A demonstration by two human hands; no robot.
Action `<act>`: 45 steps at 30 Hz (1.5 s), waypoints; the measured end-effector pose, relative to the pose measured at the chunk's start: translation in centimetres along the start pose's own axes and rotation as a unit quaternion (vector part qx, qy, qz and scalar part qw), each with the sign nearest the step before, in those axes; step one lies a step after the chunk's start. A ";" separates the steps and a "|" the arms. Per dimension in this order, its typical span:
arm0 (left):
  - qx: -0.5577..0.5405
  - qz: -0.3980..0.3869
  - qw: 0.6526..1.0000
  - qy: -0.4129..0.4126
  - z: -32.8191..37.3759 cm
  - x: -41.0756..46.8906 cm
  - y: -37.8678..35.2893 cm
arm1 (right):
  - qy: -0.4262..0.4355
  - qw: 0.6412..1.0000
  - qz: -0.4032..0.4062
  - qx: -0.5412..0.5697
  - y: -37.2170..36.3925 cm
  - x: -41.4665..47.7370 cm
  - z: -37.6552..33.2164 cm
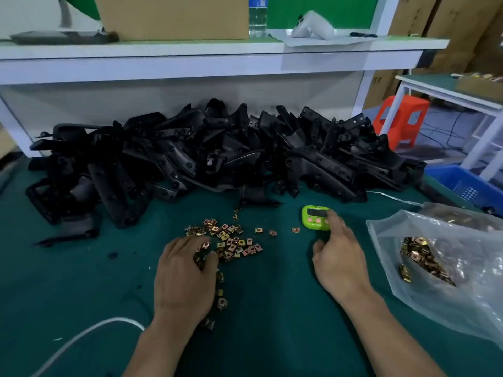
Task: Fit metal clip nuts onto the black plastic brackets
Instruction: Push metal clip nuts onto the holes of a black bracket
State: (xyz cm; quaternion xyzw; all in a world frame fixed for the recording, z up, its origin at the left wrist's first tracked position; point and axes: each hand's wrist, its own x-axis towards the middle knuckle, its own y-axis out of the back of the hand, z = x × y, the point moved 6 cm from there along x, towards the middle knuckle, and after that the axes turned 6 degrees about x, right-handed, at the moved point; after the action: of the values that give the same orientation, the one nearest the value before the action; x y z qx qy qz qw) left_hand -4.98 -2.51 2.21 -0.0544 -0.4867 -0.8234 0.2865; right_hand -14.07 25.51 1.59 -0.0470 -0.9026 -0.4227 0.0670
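So the white cable (pixel 81 336) curled in at about 8 o'clock on the green mat (pixel 68 281). The black plastic brackets (pixel 190 159) were dumped in one long heap across the back, from roughly 10 o'clock over to 2 o'clock, none of them being held.

The loose clip nuts (pixel 234 240) were scattered near the middle of the mat, just in front of that heap, with a few stragglers trailing toward 6 o'clock. The left hand (pixel 185 278) lay palm down on the 7 o'clock edge of the scatter, fingers bent down into the nuts. Honestly couldn't tell if it was actually pinching any.

Then a little green timer (pixel 313 217) sat at about 1 o'clock from the nuts. The right hand (pixel 337 257) had its index finger stretched out straight and touching the timer's right side, thumb out, the other fingers loosely tucked and gripping nothing.

Over at 4 o'clock was a clear plastic bag (pixel 449 295) with more clip nuts clumped inside. Behind it, around 2 o'clock, were a blue bin (pixel 468 186) and an orange stool (pixel 400 118).
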 end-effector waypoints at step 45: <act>-0.084 -0.006 0.984 0.156 -5.3 10.5 1.9 | 0.273 0.939 -0.098 0.185 -8.4 9.5 -18.6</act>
State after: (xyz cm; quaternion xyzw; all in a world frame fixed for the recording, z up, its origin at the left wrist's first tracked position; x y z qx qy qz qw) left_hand -11.66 -12.01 4.80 0.0539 -0.3651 -0.8615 0.3487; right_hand -23.16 6.08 8.55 0.1716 -0.9122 -0.2491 0.2764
